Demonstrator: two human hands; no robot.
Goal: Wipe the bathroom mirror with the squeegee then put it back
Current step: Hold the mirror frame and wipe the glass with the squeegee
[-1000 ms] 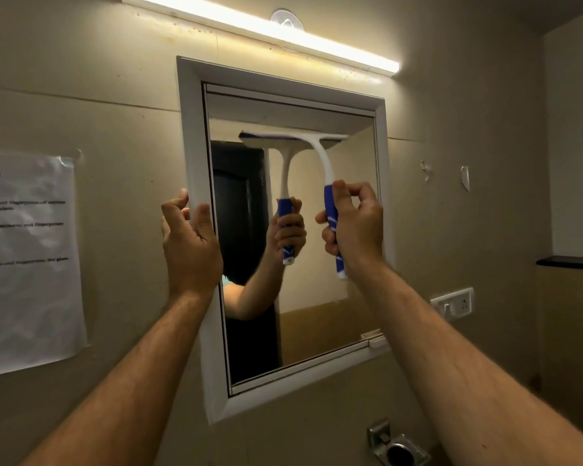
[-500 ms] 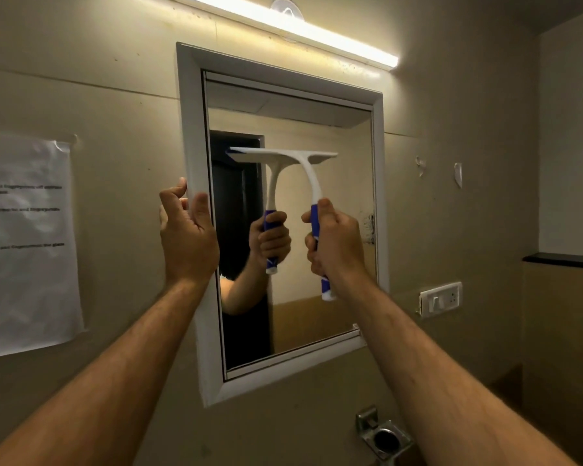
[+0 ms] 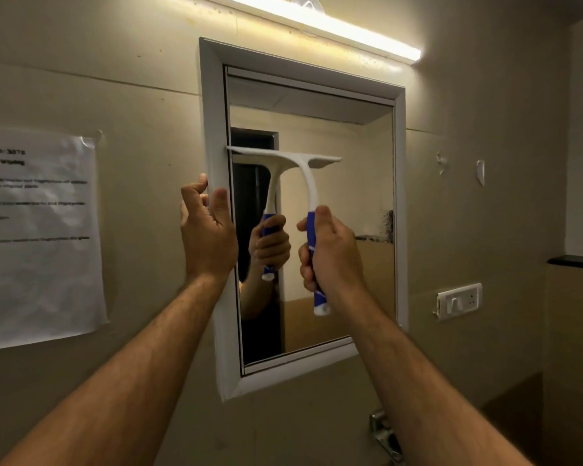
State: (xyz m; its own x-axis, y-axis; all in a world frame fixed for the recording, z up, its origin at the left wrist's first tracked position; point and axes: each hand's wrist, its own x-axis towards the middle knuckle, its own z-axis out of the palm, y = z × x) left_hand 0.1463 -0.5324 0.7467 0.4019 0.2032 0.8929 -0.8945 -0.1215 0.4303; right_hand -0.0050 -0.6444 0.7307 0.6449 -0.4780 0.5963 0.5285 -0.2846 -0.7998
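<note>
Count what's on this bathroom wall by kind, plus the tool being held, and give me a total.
Mirror: 1
Squeegee: 1
Tube light: 1
Paper notice: 1
Switch plate: 1
Stick-on wall hooks: 2
Total: 7

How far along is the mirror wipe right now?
Mid-wipe. Done: the squeegee is picked up, and its blade lies on the mirror glass about a third of the way down, against the left side. In hand: the right hand grips the blue handle while the left hand grips the mirror's left frame edge. Left: the glass below the blade, the right strip, then putting the squeegee back.
</note>
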